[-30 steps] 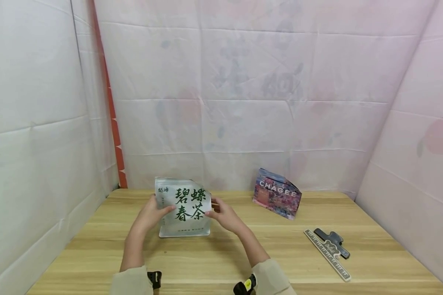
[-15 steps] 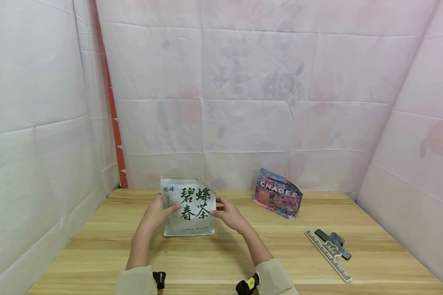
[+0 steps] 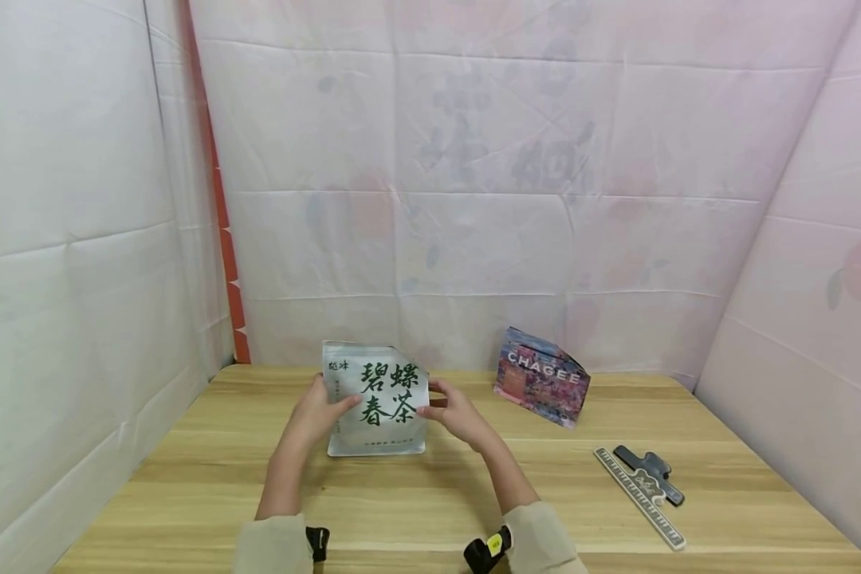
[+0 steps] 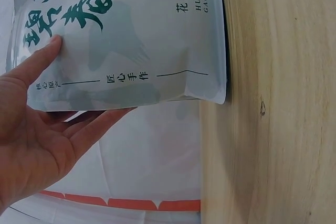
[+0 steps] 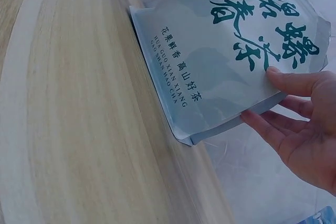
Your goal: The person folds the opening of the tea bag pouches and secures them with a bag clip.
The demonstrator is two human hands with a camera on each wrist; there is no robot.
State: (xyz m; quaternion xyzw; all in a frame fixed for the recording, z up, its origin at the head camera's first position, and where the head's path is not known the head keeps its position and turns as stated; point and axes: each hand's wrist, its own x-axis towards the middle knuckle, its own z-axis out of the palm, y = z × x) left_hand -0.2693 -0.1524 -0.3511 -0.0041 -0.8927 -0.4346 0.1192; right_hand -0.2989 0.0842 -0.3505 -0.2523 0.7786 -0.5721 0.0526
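A pale green tea pouch (image 3: 377, 430) with dark green characters stands upright at the back left-centre of the table, its upper right corner cut or folded slantwise. My left hand (image 3: 316, 412) grips its left side, thumb on the front face and fingers behind. On the other side my right hand (image 3: 457, 413) holds the edge the same way, its thumb (image 5: 294, 81) on the front and fingers behind. In the left wrist view the pouch (image 4: 152, 40) shows its base close to the wooden surface; I cannot tell whether it touches.
A blue and pink CHAGEE bag (image 3: 541, 379) stands tilted at the back right of the wooden table (image 3: 402, 510). Nearer, at the right, lies a black clip (image 3: 650, 470) beside a pale ruler-shaped piece (image 3: 638, 496). White cloth (image 3: 473, 159) walls surround the back and sides.
Both hands and the tea pouch have shifted a little to the right in the head view, keeping the same grip. The CHAGEE bag and the clip stay where they were.
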